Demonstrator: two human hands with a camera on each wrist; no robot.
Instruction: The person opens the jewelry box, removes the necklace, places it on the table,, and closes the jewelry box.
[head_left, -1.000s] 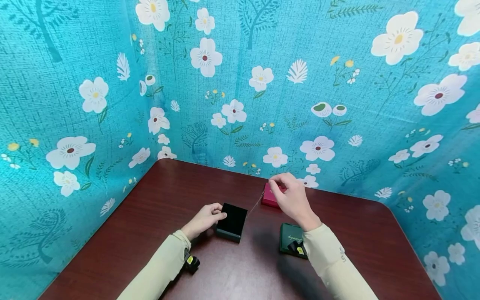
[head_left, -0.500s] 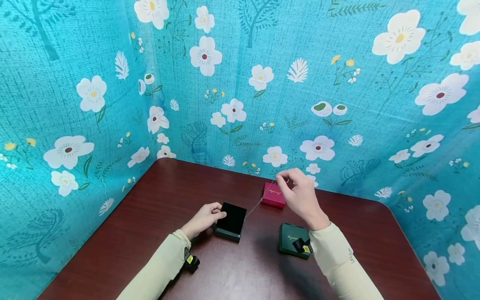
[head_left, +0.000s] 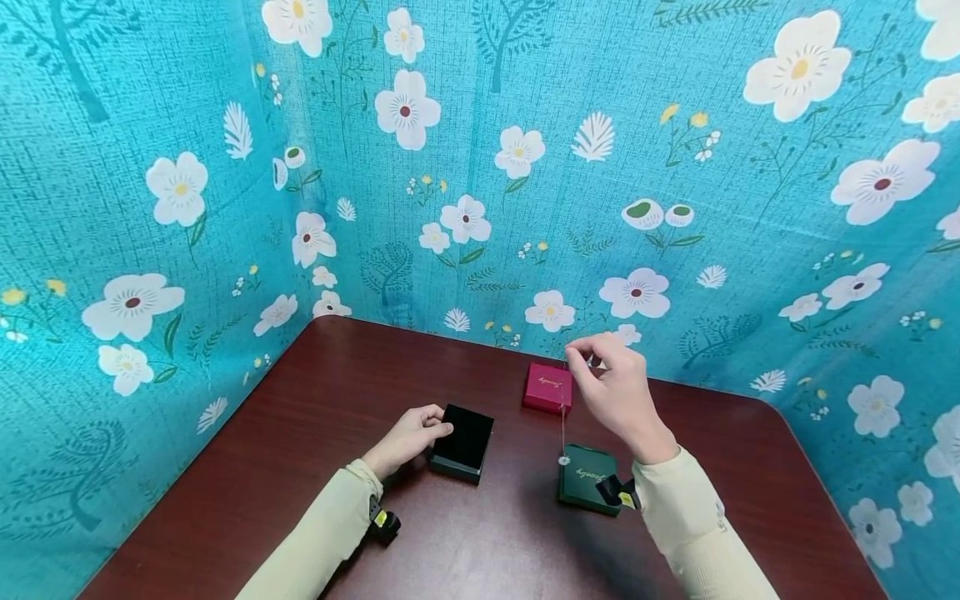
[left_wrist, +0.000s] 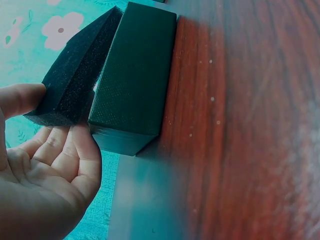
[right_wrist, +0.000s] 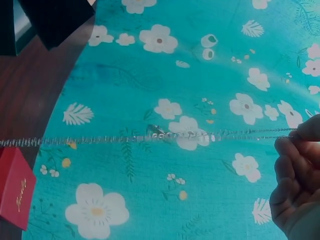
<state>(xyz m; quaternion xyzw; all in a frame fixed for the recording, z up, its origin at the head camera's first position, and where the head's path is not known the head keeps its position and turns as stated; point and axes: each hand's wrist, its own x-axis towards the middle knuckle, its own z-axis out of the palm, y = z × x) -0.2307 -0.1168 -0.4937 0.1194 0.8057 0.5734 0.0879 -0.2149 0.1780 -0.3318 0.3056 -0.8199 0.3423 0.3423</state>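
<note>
Pinching a fine-chain necklace (right_wrist: 90, 140), the right hand (head_left: 618, 387) dangles its pendant (head_left: 564, 460) straight below — detail too small to make out. The left hand (head_left: 408, 437) grips a black foam insert (left_wrist: 75, 75), tilted up from the green box (left_wrist: 132, 70) beside that hand — its fingertips hidden behind the foam.

Small corner closed in by bright blue cloth (head_left: 465, 158), hung up behind and on both sides. White flowers (head_left: 799, 68) and trees (head_left: 501, 50) printed on it. Smooth red-brown tabletop (head_left: 735, 467) set close against cloth. Whether in home, shop or workroom cannot be told.
</note>
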